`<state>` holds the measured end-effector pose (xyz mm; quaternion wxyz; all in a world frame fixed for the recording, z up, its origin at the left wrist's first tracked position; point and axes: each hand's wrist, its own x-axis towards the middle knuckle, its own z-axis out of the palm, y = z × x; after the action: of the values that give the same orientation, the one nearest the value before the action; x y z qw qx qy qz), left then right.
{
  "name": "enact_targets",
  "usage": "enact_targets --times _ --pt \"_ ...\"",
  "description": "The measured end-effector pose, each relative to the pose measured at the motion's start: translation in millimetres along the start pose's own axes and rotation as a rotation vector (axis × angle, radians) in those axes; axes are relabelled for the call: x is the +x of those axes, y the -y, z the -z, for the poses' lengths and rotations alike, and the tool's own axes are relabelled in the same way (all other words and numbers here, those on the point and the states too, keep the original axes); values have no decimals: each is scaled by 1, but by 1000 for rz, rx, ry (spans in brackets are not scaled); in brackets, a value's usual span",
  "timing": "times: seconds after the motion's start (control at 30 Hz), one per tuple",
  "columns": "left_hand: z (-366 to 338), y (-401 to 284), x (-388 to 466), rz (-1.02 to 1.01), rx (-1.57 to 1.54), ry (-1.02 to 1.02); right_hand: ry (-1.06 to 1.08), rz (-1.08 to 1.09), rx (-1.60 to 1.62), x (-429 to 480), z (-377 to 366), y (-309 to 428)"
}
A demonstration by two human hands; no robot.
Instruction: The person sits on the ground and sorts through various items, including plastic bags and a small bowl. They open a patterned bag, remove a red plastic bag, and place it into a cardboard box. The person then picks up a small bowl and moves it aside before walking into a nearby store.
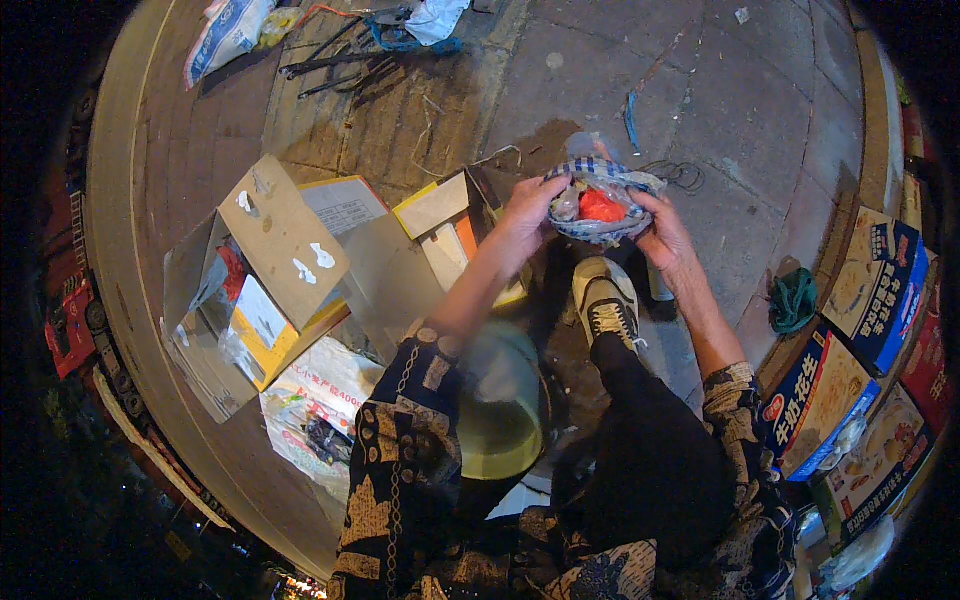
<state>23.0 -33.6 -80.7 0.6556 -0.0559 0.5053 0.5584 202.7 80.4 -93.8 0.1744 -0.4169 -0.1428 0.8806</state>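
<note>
A blue-and-white checked plastic bag (600,171) is spread between my two hands, its mouth facing up. My left hand (534,214) grips the bag's rim on the left side. On the opposite side, my right hand (658,229) pinches the rim with thumb and fingers. Inside the bag lies a crumpled red plastic bag (600,205) among clear plastic; what these wrap is hidden. Below the bag, my light sneaker (606,296) stands on the pavement. A greenish bucket (501,442) stands beneath my left forearm.
Opened cardboard boxes (289,240) and a white woven sack (315,375) lie at left. Printed drink cartons (817,405) line the right, with green netting (792,300) beside them. A folded metal-framed cart (352,56) and a filled sack (229,37) lie ahead. Loose string (431,120) trails over the paving.
</note>
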Motion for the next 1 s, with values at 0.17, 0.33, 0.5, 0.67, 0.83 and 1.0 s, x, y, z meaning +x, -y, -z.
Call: enact_targets --times 0.17,0.33,0.5,0.67,0.83,1.0 --pt "3 -2 -2 -62 77 -47 121 23 -211 -7 3 3" --pt "4 -3 -1 -40 128 -38 -26 9 -318 -3 0 0" --pt "4 -8 -4 -4 182 -18 -71 -6 -215 2 4 -3" --pt "15 -2 -6 -208 323 52 -115 14 -172 4 8 -4" --pt "19 7 4 -309 593 -135 -87 42 -216 3 4 -6" --pt "-11 8 -8 -1017 1092 -501 -166 123 -294 4 -7 -12"
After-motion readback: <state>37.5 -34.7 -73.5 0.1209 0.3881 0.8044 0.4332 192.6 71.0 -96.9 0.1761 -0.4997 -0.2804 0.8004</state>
